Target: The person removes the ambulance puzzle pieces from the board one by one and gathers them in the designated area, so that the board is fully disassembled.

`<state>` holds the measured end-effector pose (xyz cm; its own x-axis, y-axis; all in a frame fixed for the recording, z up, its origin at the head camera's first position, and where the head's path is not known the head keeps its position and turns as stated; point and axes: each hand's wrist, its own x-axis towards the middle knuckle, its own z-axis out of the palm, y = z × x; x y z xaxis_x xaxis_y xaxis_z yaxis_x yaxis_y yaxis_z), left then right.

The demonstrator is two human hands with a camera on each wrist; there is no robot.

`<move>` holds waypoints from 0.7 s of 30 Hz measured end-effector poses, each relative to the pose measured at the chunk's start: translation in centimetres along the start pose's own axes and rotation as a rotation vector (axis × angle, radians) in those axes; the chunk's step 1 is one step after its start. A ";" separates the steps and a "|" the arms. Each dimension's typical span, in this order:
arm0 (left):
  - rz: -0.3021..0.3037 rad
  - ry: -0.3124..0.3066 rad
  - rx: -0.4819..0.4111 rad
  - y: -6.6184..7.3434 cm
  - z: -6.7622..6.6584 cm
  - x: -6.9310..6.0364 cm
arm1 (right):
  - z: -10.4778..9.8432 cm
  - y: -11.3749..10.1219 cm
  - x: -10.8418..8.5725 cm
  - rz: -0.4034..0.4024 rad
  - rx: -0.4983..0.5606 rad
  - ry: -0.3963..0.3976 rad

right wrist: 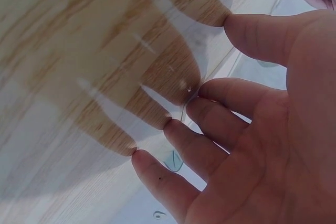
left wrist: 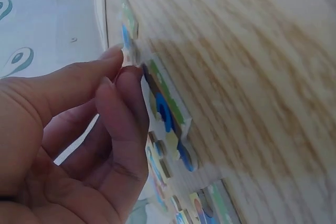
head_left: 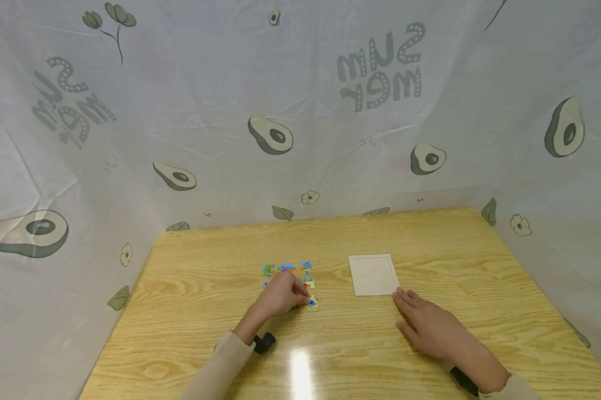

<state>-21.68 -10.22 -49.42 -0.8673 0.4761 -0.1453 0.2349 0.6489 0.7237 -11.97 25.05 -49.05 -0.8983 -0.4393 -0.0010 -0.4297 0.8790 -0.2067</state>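
Several small colourful puzzle pieces lie in spaced rows on the table, left of its middle. My left hand (head_left: 280, 294) reaches over them, partly hiding the middle and left ones. Its thumb and index finger pinch the edge of the lower right puzzle piece (head_left: 313, 303), which bears a blue round shape. Close by in the left wrist view lies another puzzle piece (left wrist: 167, 106) with a green border. My right hand (head_left: 427, 325) rests palm down, fingers extended, its fingertips at the lower right corner of a square, pale puzzle tray (head_left: 374, 276).
The wooden table (head_left: 205, 255) has a bright reflection near its front. A pale curtain (head_left: 220, 100) printed with avocados surrounds its back and sides. Dark wrist-camera mounts sit at both wrists.
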 end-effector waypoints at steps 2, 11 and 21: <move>0.005 0.004 0.023 0.0 0.0 0.1 | -0.1 -0.1 0.0 0.002 0.000 -0.003; -0.006 0.012 0.022 0.3 0.3 0.5 | 0.0 0.1 0.1 0.001 0.005 -0.001; -0.022 0.013 0.008 0.1 0.7 0.3 | 0.2 0.1 -0.1 0.010 0.023 -0.009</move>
<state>-21.59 -9.65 -49.86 -0.8778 0.4541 -0.1526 0.2191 0.6638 0.7151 -11.91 25.11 -49.22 -0.9017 -0.4321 -0.0116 -0.4183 0.8790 -0.2289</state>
